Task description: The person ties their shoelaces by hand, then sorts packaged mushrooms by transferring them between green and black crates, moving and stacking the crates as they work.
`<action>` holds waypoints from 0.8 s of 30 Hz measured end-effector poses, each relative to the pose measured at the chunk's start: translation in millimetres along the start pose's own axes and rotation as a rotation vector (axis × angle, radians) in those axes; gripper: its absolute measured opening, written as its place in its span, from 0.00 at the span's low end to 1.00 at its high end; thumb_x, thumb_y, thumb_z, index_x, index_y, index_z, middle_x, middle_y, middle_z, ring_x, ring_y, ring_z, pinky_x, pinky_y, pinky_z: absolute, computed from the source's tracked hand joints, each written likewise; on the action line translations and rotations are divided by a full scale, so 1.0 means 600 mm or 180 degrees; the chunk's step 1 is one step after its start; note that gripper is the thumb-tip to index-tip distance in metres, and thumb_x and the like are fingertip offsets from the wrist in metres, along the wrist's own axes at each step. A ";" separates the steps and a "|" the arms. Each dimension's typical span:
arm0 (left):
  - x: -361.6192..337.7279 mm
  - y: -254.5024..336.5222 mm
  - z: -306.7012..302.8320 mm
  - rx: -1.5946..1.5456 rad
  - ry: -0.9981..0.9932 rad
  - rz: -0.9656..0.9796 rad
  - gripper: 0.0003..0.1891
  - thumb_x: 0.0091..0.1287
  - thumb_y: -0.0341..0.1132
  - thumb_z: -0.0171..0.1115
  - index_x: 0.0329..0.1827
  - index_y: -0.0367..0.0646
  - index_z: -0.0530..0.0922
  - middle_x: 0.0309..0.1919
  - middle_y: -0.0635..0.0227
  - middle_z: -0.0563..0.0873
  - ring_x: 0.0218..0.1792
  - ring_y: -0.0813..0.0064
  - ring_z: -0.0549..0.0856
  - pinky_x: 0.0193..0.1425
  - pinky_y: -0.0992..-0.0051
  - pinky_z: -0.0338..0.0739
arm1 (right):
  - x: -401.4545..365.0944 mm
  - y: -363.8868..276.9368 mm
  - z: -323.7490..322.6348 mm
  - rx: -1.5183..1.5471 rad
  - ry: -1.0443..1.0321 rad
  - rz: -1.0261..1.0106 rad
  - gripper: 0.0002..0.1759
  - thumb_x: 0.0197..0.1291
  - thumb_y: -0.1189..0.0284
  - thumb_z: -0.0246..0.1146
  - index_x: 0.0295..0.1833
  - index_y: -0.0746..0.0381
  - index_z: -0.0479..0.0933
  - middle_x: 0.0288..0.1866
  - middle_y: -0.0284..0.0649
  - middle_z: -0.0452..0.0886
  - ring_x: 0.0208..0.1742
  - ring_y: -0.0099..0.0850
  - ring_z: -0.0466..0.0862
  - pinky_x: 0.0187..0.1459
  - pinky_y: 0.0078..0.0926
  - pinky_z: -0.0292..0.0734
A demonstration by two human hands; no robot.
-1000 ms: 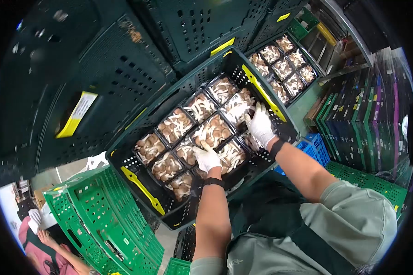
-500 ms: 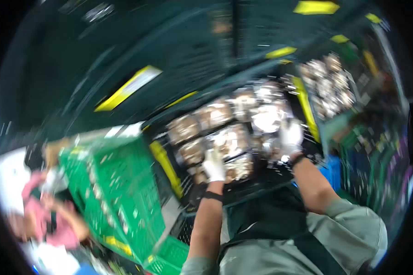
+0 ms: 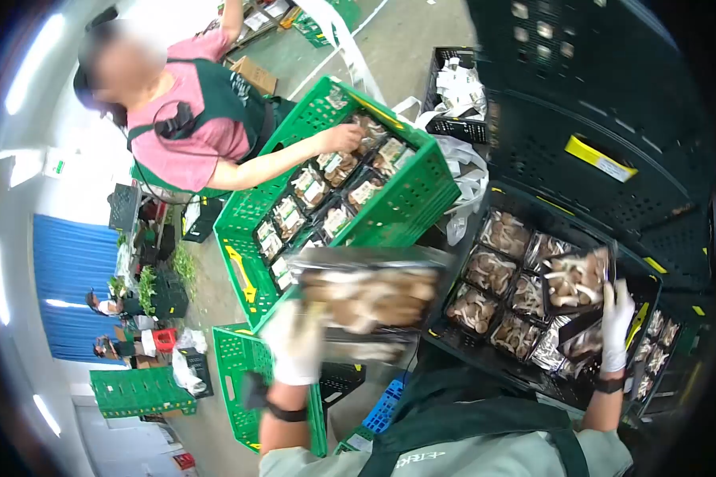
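My white-gloved left hand (image 3: 296,338) grips a wrapped tray of mushrooms (image 3: 374,298) by its near end. It is held up in front of the green crate and blurred by motion. A second tray (image 3: 366,350) shows just under it, apparently in the same grip. At the right side of the black crate (image 3: 429,334), my gloved right hand (image 3: 615,326) has its fingers at the edge of another mushroom tray (image 3: 577,280), which is raised and tilted. Below that one, a tilted tray (image 3: 582,342) lies close to my palm. More wrapped mushroom trays (image 3: 492,270) sit in rows inside this crate.
Across from me, a person in a pink shirt (image 3: 195,135) reaches into a green crate (image 3: 243,215) of labelled mushroom packs. Tall black crates (image 3: 549,151) stand at the right. A black crate of white strips (image 3: 460,91) is on the floor behind. Lower left stands another green crate (image 3: 229,389).
The view has swung left, bringing the person and green crate into sight. My left hand has lifted mushroom trays out to the left; my right hand has raised and tilted one.
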State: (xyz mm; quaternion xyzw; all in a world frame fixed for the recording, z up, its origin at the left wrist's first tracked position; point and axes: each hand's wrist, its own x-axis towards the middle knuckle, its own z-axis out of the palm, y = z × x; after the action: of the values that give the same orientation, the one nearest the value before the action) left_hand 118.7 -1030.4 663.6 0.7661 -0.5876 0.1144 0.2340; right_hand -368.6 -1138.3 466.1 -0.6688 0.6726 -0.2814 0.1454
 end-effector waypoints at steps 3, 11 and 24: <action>0.073 -0.136 -0.099 0.0337 0.0555 -0.0736 0.10 0.66 0.27 0.60 0.27 0.35 0.70 0.19 0.66 0.72 0.23 0.81 0.66 0.27 0.76 0.66 | 0.133 -0.230 -0.022 0.0322 -0.0045 -0.1087 0.07 0.55 0.77 0.66 0.36 0.66 0.74 0.27 0.46 0.76 0.25 0.44 0.77 0.27 0.34 0.70; 0.216 -0.424 -0.016 -0.0092 -0.0506 -0.0372 0.13 0.63 0.32 0.67 0.28 0.37 0.70 0.18 0.55 0.70 0.21 0.74 0.62 0.25 0.72 0.66 | 0.348 -0.787 0.223 0.0524 -0.0089 -0.4016 0.12 0.55 0.65 0.61 0.43 0.56 0.79 0.27 0.38 0.78 0.26 0.33 0.82 0.25 0.30 0.76; 0.147 -0.467 0.400 -0.0808 -0.1764 -0.0524 0.11 0.68 0.42 0.58 0.37 0.43 0.77 0.31 0.51 0.82 0.35 0.47 0.81 0.40 0.60 0.75 | 0.344 -0.725 0.587 -0.0711 -0.2063 -0.3420 0.26 0.48 0.52 0.66 0.49 0.57 0.79 0.51 0.45 0.79 0.55 0.40 0.78 0.48 0.39 0.77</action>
State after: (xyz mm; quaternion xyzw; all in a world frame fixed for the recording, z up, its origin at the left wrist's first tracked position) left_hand 386.8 -1167.4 432.9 0.7778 -0.5746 -0.1922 0.1672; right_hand 175.8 -1382.7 471.2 -0.9752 0.1905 -0.0265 0.1094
